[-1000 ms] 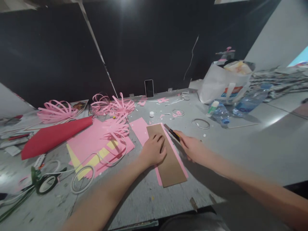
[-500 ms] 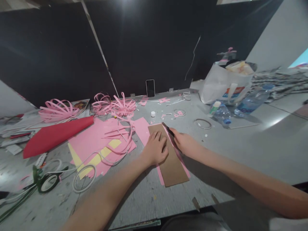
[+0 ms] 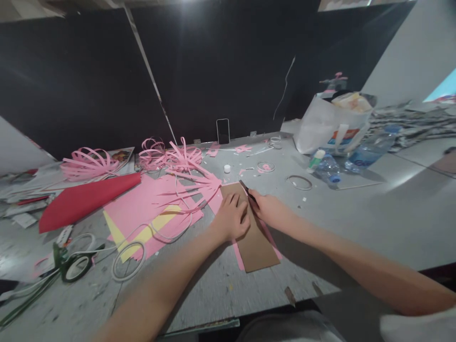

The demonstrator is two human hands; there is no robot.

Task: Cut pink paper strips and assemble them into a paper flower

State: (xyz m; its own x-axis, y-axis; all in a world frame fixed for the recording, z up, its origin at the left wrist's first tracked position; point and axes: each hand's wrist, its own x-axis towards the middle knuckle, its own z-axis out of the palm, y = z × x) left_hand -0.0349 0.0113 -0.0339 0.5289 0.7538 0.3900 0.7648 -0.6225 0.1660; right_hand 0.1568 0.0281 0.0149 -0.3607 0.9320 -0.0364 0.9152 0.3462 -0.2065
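Note:
My left hand [image 3: 233, 219] lies on a brown cardboard piece [image 3: 259, 251], fingers slightly bent and apart, pressing it down. Beneath the cardboard is pink paper [image 3: 240, 256], showing along both long sides and past its far left edge. In my right hand [image 3: 265, 205] is a dark utility knife [image 3: 246, 188], its tip by the cardboard's far right corner and its length along the right edge. A fan of cut pink paper strips [image 3: 210, 183] lies just left of the cardboard's far end, over other pink sheets [image 3: 131, 202].
Left are a red sheet [image 3: 89, 202], yellow paper [image 3: 151, 233], a white cable [image 3: 128, 261] and green tape [image 3: 76, 268]. A phone [image 3: 223, 132] leans on the dark wall behind a white cap [image 3: 227, 168]. Right stand a white bag [image 3: 317, 123] and plastic bottles [image 3: 372, 154].
The fan of pink strips has shifted right and spread out beside the cardboard's far end. Both hands stay in nearly the same place; the view has moved slightly.

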